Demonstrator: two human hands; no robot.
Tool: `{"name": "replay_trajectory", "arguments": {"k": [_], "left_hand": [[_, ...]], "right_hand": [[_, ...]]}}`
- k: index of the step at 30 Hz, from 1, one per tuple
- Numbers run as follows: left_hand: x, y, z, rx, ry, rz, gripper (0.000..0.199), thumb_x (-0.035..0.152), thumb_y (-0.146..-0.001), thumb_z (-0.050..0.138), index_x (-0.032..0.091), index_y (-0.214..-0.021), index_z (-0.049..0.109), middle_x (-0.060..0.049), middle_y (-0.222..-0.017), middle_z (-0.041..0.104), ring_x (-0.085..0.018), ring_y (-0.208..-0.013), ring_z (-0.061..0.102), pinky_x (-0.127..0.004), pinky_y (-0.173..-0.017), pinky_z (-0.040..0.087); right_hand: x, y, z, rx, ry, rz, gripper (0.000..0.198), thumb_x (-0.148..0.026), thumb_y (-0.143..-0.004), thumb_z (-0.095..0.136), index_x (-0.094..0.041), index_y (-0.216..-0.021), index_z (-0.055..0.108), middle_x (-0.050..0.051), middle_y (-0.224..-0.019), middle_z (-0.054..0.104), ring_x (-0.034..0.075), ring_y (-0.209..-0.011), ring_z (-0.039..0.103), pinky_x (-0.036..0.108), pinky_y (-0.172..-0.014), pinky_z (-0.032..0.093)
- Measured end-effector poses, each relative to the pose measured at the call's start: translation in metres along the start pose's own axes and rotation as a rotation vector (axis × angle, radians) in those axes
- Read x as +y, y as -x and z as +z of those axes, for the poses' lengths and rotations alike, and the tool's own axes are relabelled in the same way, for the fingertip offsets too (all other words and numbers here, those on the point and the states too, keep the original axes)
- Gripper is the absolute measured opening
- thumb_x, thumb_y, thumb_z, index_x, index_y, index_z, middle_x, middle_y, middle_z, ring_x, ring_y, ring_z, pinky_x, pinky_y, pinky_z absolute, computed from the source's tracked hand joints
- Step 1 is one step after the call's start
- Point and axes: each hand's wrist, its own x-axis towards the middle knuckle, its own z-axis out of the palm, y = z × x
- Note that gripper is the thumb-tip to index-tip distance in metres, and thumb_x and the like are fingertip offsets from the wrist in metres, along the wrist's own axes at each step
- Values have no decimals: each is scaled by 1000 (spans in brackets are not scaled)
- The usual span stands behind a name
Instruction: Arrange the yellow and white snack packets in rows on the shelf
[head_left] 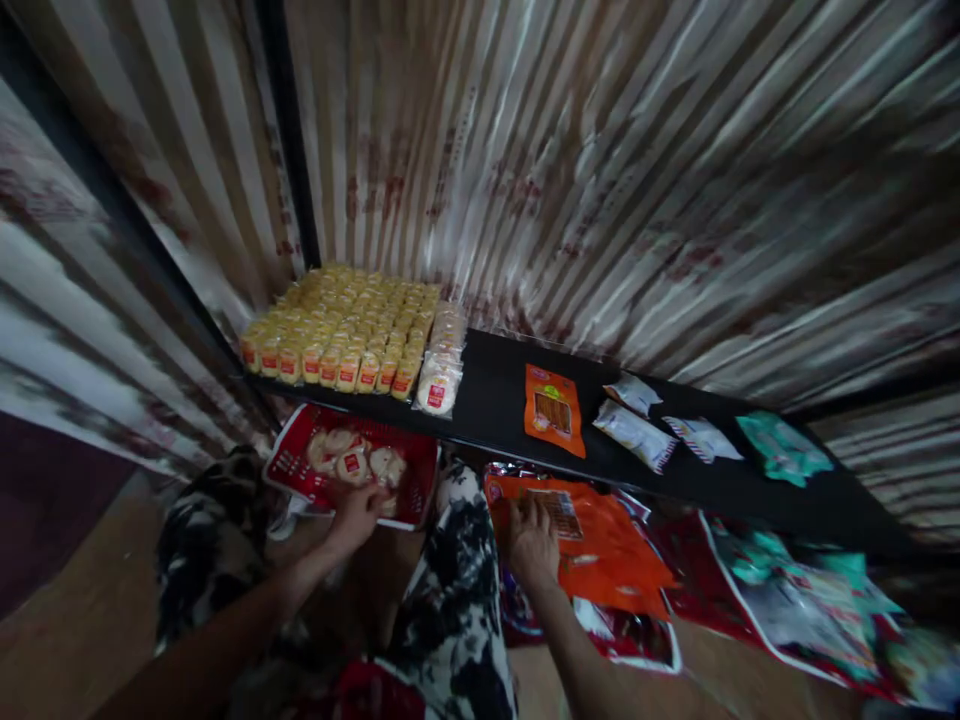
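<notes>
"What takes up most of the view?"

"Striped sheeting (pixel 600 170), hanging behind a long black shelf (pixel 491 385). Three red baskets sit below the shelf's near edge: a left basket (pixel 287 455), a middle basket (pixel 664 664) and a right basket (pixel 691 567). Having them that low probably keeps their contents within reach."

"And on the shelf?"

"A block of yellow packets (pixel 352 320) fills the left end, in tight rows with the red labels facing the near edge, presumably for neatness and easy reading. A row of round white packets (pixel 439 385) runs beside it, front to back."

"Where's the right hand?"

"The right hand (pixel 534 545) lies on the large orange packets (pixel 611 555) over the middle basket, fingers bent and a little spread. I can't tell whether it pinches one."

"Further along?"

"Nearer the right end there's a green packet (pixel 784 447). An upright orange pouch (pixel 553 412) lies near the middle of the near edge, with small white packets (pixel 634 435) between them, loosely spaced, perhaps one spot per kind."

"The left hand?"

"The left hand (pixel 356 520) is half curled at the left basket's near rim, by the round packets (pixel 352 465) inside. Whether it grips one, I can't tell."
</notes>
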Motion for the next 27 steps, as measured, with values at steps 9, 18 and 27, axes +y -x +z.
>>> {"name": "replay_trajectory", "arguments": {"k": [9, 18, 27], "left_hand": [[-19, 11, -9, 84, 71, 1, 22, 16, -74, 46, 15, -80, 66, -5, -84, 70, -18, -83, 63, -26, -79, 47], [-18, 13, -8, 102, 100, -51, 21, 20, -73, 47, 16, -78, 67, -5, -84, 70, -19, -83, 62, -28, -79, 46], [-7, -24, -19, 33, 401, -229, 9, 17, -74, 58, 13, -80, 65, -4, -78, 66, -16, -71, 60, -28, -69, 48]], "right_hand": [[2, -11, -7, -109, 80, -242, 55, -22, -86, 40, -14, -141, 38, 11, -152, 24, 32, -138, 20, 43, -102, 29], [-3, -32, -7, -160, 104, -282, 54, -25, -83, 51, -19, -136, 45, 20, -135, 46, 35, -123, 39, 45, -94, 31], [-6, -38, -54, 168, -323, -206, 33, -25, -89, 37, -16, -105, 65, 14, -101, 66, 24, -94, 61, 33, -80, 45]]}}
